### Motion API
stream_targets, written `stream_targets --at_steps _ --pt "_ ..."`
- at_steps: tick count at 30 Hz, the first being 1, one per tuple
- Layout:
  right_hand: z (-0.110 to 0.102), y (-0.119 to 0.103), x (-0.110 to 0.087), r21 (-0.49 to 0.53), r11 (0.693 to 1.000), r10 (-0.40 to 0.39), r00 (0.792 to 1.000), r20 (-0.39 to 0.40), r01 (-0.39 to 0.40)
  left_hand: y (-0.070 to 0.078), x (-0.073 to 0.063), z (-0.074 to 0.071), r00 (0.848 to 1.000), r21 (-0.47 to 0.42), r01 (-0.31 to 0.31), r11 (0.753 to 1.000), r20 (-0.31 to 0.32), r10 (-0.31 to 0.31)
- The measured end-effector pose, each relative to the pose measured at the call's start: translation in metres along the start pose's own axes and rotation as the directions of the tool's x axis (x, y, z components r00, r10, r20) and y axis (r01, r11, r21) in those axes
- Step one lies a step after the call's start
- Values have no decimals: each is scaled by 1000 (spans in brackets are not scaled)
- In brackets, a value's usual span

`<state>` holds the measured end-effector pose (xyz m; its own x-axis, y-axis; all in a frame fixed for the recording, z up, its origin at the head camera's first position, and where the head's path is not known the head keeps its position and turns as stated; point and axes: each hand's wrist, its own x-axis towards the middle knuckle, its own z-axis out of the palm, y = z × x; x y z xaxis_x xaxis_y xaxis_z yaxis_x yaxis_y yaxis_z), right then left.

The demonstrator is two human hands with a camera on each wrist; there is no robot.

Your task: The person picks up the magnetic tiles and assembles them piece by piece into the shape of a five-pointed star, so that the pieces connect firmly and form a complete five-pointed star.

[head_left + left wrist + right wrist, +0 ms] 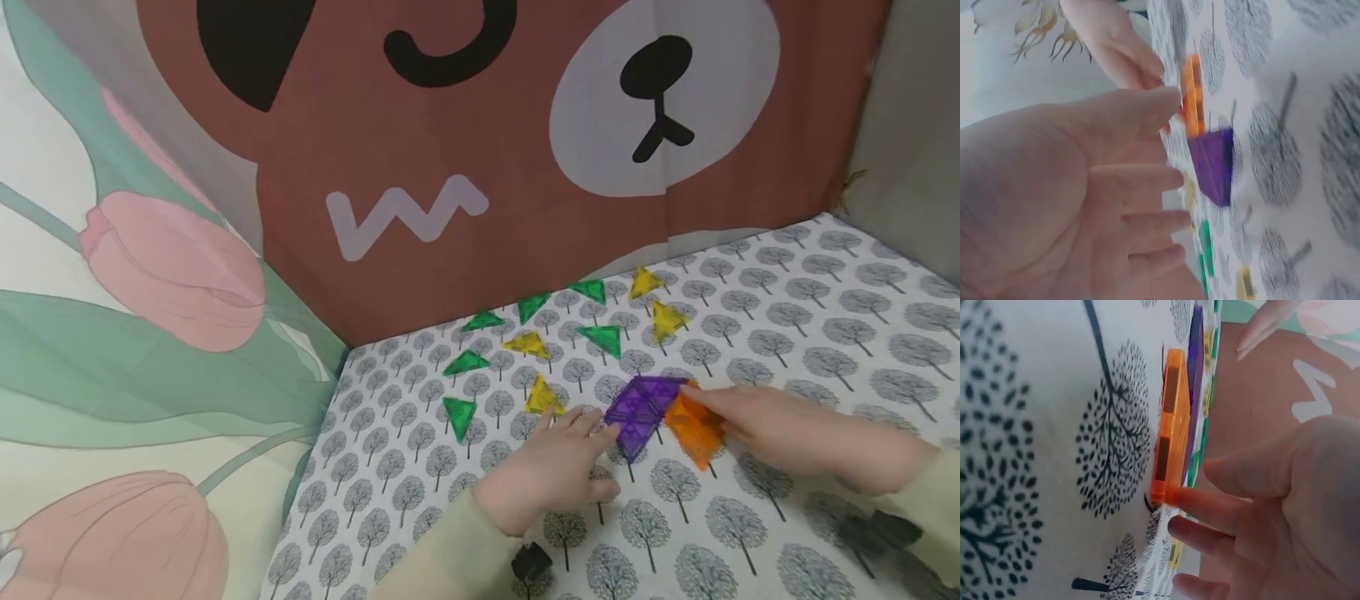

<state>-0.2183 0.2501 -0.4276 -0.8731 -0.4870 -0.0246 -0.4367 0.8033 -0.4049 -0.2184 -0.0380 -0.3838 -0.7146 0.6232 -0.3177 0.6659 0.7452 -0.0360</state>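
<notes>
Purple translucent magnetic tiles point(641, 410), triangular pieces joined edge to edge, lie flat on the tree-print cloth. Against their right edge lies an orange magnetic tile point(696, 429). My right hand point(802, 423) touches the orange tile near its upper corner; in the right wrist view the index fingertip meets the end of the orange tile point(1172, 428), with the thumb apart. Just left of the purple piece, my left hand point(551, 471) has its fingers spread and relaxed. The left wrist view shows its palm and nothing gripped, with the purple tiles point(1213, 165) beyond the fingertips.
Several green triangular tiles point(459, 417) and yellow ones point(669, 321) lie scattered singly behind the hands. A brown cartoon-print panel point(450, 283) rises at the cloth's back edge, and a tulip-print panel point(172, 267) stands at the left.
</notes>
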Motion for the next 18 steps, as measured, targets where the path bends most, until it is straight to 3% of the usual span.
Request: stream_targets --at_steps 3,8,18 --pt "1 -2 -5 -20 1000 -9 1000 -16 9 -8 -7 3 999 -17 -34 999 6 34" --pt "4 0 -8 9 999 -30 998 -61 30 -13 -1 16 997 -38 -81 996 15 82" --pt "4 10 1 -16 999 -46 995 -88 45 0 9 23 993 17 -112 994 43 111"
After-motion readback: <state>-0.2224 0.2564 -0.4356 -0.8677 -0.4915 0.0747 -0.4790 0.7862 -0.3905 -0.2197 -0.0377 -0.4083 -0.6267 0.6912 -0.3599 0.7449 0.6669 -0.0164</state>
